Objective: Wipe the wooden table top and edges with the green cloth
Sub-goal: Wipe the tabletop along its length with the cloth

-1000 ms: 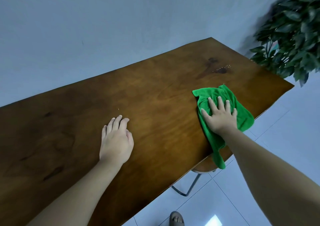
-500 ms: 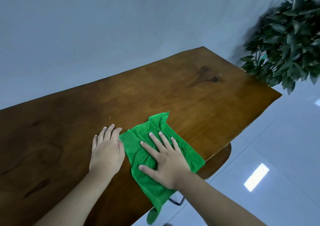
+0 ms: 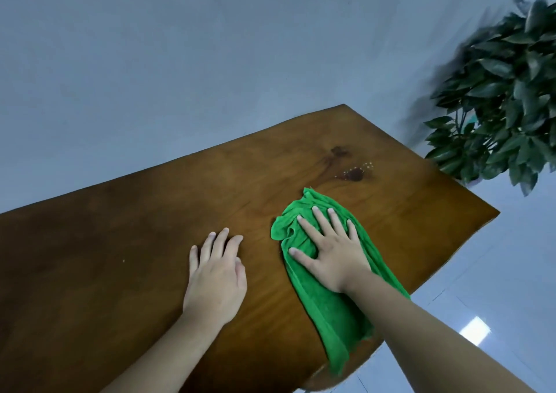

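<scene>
The wooden table top (image 3: 120,242) runs from lower left to upper right, brown with a dark knot and pale specks (image 3: 355,173) near its far end. A green cloth (image 3: 331,308) lies on the right part of the top, its lower end draping over the near edge. My right hand (image 3: 329,251) presses flat on the cloth with fingers spread. My left hand (image 3: 215,272) rests palm down on the bare wood, a short gap to the left of the cloth.
A leafy green plant (image 3: 505,98) stands past the table's right end. A grey wall (image 3: 210,46) runs behind the table. Pale tiled floor (image 3: 496,302) lies to the right, below the near edge.
My right hand has slid the cloth rightward, away from my left hand, after sweeping it left half a second earlier. My left hand stays flat on the wood.
</scene>
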